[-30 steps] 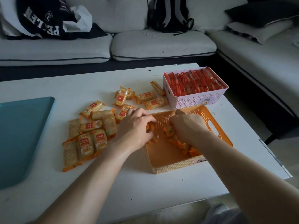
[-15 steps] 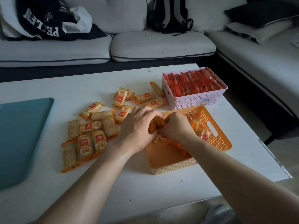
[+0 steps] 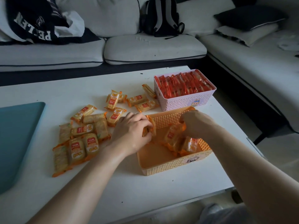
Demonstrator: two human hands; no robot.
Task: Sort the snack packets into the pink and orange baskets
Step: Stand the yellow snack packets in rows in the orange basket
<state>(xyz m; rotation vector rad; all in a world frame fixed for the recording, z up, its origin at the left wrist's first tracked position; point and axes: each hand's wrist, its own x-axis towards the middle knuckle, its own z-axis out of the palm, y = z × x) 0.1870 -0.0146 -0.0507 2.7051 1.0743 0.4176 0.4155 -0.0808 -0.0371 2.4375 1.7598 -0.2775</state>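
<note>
A yellow cracker packet [image 3: 151, 126] is gripped in the left hand [image 3: 131, 131], right at the left rim of the orange basket [image 3: 169, 167]. The fingers are curled round it, so little more than its orange crimped end is seen. It is judged to be light. The film wrapper is likely slick and crackly, and the crackers inside are probably brittle. So it is best taken across the flat faces, at the middle, and not squeezed hard or tugged by the crimped ends.

Now the right hand [image 3: 196, 123]: it is held down inside the basket near the far wall, fingers bent over the leaning packets [image 3: 174, 136] that are propped towards the right side. Whether one of them is actually pinched cannot be told, since the fingertips are hidden behind the knuckles.

Out on the table [image 3: 113, 183], just left of the left hand, the loose packets [image 3: 84, 139] are spread in an overlapping heap. A few more are scattered further back, towards the pink basket [image 3: 186, 101]. That one is packed to the rim with red packets [image 3: 182, 84] set on edge, and it is placed right behind the orange basket's far wall, touching or very nearly so. A good share of the yellow sorting is judged to be left.
</note>
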